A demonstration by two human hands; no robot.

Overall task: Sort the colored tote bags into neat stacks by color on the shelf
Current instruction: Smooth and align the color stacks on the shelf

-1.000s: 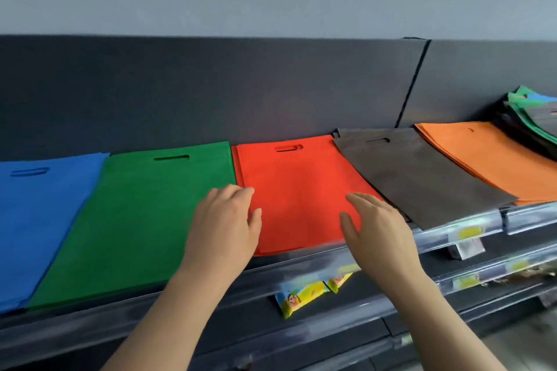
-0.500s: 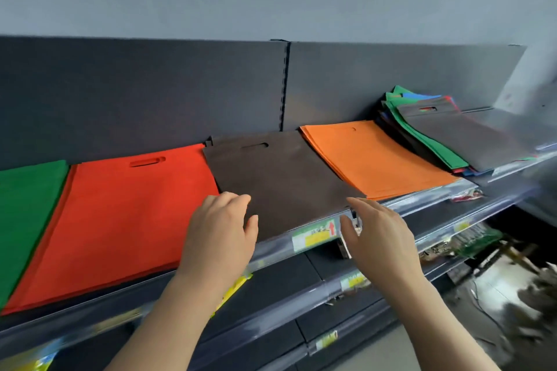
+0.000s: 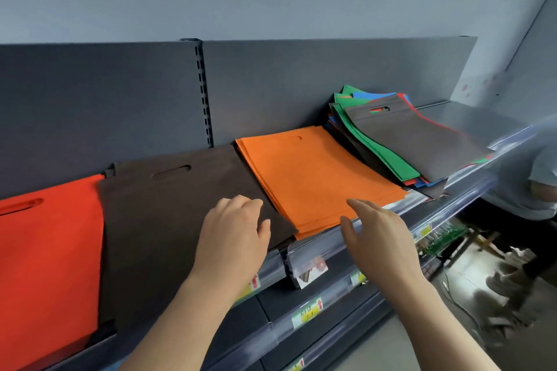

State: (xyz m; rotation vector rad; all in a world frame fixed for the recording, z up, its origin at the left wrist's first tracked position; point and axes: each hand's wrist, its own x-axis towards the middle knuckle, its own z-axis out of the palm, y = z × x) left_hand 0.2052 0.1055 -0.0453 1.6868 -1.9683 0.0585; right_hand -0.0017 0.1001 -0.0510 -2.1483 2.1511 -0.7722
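I am holding both hands empty, fingers loosely spread; the untidy mixed pile of flat fabric tote bags point(image 3: 404, 141) is lying up-shelf rightward, nearer my right hand point(image 3: 379, 238) than my left hand point(image 3: 232, 232).

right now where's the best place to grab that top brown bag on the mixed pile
Probably the brown bag's near lower edge, coming from the front with the right hand. It lies flat on the mixed pile, that edge overhanging toward the shelf front, so fingers could slip under.
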